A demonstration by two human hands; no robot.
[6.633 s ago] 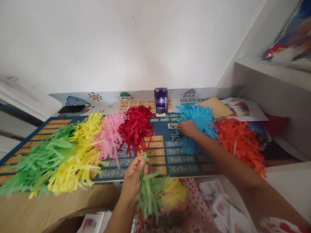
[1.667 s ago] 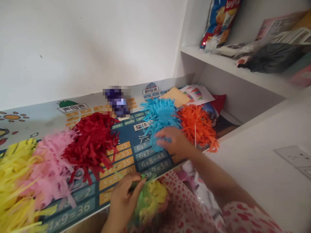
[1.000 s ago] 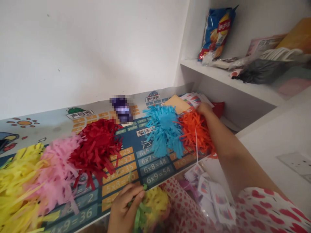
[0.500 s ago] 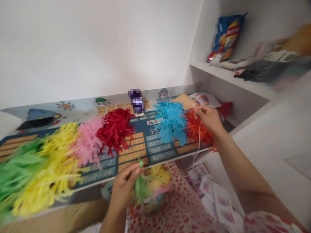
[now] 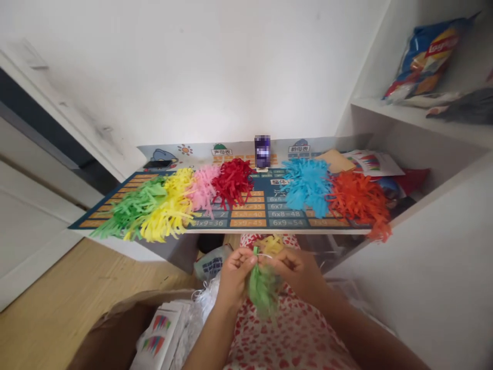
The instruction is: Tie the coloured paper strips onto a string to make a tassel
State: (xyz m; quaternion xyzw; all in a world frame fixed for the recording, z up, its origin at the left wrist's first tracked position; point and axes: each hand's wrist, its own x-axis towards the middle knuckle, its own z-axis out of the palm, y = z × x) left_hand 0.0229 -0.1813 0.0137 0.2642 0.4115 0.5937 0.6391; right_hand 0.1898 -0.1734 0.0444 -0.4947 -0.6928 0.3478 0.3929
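Note:
Above my lap, my left hand (image 5: 239, 270) pinches the top loop of a green paper tassel (image 5: 262, 290), whose cut strips hang down. My right hand (image 5: 298, 267) is close beside it, fingers pinched on a white string (image 5: 264, 255) that reaches the tassel's loop. Whether the string passes through the loop is too small to tell. Behind the fingers shows a yellow tassel (image 5: 272, 243). On the desk lie fringed paper piles: green (image 5: 134, 205), yellow (image 5: 169, 218), pink (image 5: 203, 185), red (image 5: 233, 182), blue (image 5: 308, 185) and orange (image 5: 358, 198).
The desk (image 5: 210, 223) carries a printed times-table mat. A phone (image 5: 262, 151) stands against the wall, and a dark flat object (image 5: 157, 164) lies at the back left. Down left, a cardboard box (image 5: 103, 329) holds printed packets (image 5: 157, 329). A chip bag (image 5: 427, 56) sits on the right shelf.
My right hand has come from above the orange pile down to my left hand, bringing the string to the green tassel's loop. The view has swung left.

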